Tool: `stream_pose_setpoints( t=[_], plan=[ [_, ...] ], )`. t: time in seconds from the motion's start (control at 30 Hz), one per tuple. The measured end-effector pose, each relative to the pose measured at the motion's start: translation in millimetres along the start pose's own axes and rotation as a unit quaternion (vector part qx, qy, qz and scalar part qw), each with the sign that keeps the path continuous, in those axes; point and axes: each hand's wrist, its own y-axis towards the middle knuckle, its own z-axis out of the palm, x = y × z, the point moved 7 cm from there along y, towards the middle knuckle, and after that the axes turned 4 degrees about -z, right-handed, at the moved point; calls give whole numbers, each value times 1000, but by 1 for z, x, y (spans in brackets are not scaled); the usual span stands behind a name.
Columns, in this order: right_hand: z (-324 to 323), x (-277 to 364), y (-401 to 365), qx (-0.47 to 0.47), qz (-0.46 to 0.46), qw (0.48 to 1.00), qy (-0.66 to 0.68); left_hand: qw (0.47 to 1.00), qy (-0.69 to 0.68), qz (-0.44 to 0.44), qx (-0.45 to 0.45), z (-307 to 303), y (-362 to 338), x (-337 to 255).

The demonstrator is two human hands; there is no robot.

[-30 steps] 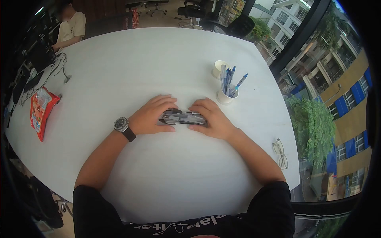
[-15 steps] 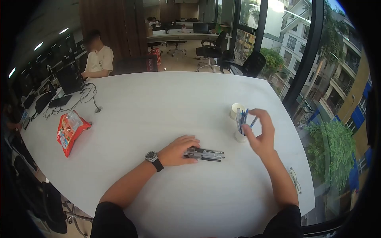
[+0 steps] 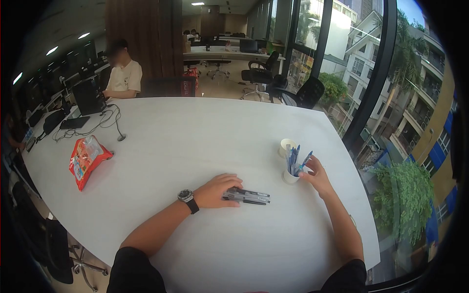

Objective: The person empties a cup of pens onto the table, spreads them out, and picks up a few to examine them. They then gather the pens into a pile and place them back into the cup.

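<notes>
My left hand, with a watch on its wrist, lies on the table. Its fingers are closed around one end of several clear and black pens, which lie side by side and point right. At the right, my right hand is at the rim of a small white cup. Thumb and fingers close in on a blue pen that leans out of this cup; the exact contact is small and partly hidden. Other blue and clear pens stand upright in the cup.
Just behind the pen cup is a second pale cup. A red snack bag lies at the left of the white table, near black cables. A seated person is at the far left edge. Windows line the right.
My right hand has come down from above the pens to the cup's rim, fingers drawn closer together. My left hand stays on its pens. The whole view has shifted slightly.
</notes>
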Motion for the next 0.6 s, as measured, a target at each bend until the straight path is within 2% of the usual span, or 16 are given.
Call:
stream_pose_setpoints(
  t=[0.1, 0.17, 0.33, 0.4, 0.53, 0.6],
  plan=[
    [17, 11, 28, -9, 30, 999, 19, 1000, -3, 2, 0, 1, 0, 0],
    [39, 21, 36, 90, 62, 992, 61, 1000, -4, 5, -3, 0, 0, 1],
    [51, 23, 40, 116, 11, 993, 34, 1000, -18, 2, -3, -1, 0, 0],
    [50, 30, 37, 149, -6, 989, -16, 1000, -21, -2, -2, 1, -1, 1],
    [49, 30, 41, 136, -3, 990, -28, 1000, -17, 5, 6, -1, 1, 0],
    [48, 30, 42, 118, 35, 992, -12, 1000, -18, 0, 10, -2, 2, -1]
  ],
)
